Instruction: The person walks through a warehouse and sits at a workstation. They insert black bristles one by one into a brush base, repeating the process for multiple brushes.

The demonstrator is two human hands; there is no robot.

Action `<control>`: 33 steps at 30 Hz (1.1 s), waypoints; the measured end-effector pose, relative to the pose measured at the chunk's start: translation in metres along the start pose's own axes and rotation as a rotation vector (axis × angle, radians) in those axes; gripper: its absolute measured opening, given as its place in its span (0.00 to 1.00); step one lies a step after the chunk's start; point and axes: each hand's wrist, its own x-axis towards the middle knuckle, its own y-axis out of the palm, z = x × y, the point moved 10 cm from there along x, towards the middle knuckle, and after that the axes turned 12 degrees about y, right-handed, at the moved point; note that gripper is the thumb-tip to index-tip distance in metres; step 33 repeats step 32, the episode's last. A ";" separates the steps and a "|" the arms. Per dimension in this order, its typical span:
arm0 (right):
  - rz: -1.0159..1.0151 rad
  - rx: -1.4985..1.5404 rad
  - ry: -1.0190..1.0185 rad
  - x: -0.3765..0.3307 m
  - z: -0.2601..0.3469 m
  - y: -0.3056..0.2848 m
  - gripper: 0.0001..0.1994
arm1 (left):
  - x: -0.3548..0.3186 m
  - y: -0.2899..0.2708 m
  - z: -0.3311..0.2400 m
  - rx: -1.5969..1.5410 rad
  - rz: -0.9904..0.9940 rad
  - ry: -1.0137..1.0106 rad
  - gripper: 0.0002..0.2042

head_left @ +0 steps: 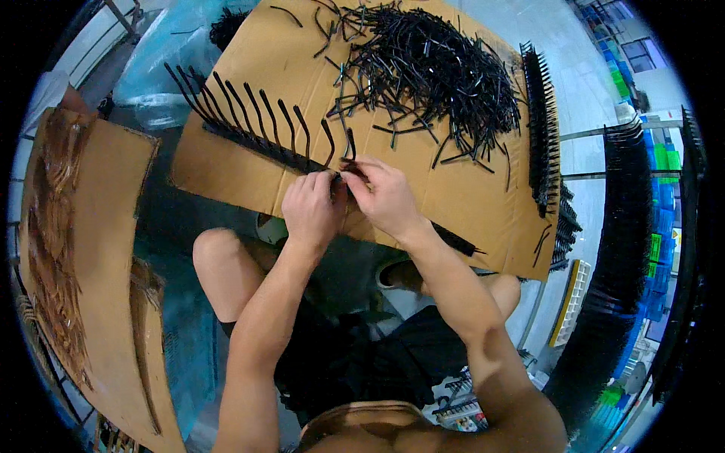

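Note:
A long dark strip (257,145) lies slantwise along the near edge of a cardboard sheet (219,180). From its left part several thin, curved black sticks (260,113) stand up in a row. My left hand (311,205) is closed on the strip near its middle, fingers curled over it. Right beside it, my right hand (384,195) pinches a short black stick (350,143) against the strip; the fingertips hide where the two meet. Past my right wrist the strip's bare right end (457,240) shows.
A heap of loose black sticks (430,68) covers the far middle of the cardboard. At its right edge lies a dense row of black bristle-like pieces (540,128). Another cardboard piece with brown fibrous material (57,226) is at left. A long black brush-like bundle (615,264) stands at right.

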 end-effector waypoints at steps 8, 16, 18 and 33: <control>0.010 0.598 0.416 -0.015 -0.062 -0.006 0.05 | -0.003 0.014 -0.011 -0.094 0.071 -0.007 0.06; 0.004 0.707 0.441 -0.014 -0.059 -0.004 0.06 | 0.002 0.014 -0.016 -0.098 0.033 0.069 0.07; 0.002 0.690 0.419 -0.013 -0.057 -0.005 0.06 | 0.002 0.014 -0.016 -0.087 0.032 0.066 0.08; 0.479 0.234 0.259 0.021 -0.045 0.008 0.14 | -0.003 0.011 -0.003 -0.079 0.063 -0.014 0.06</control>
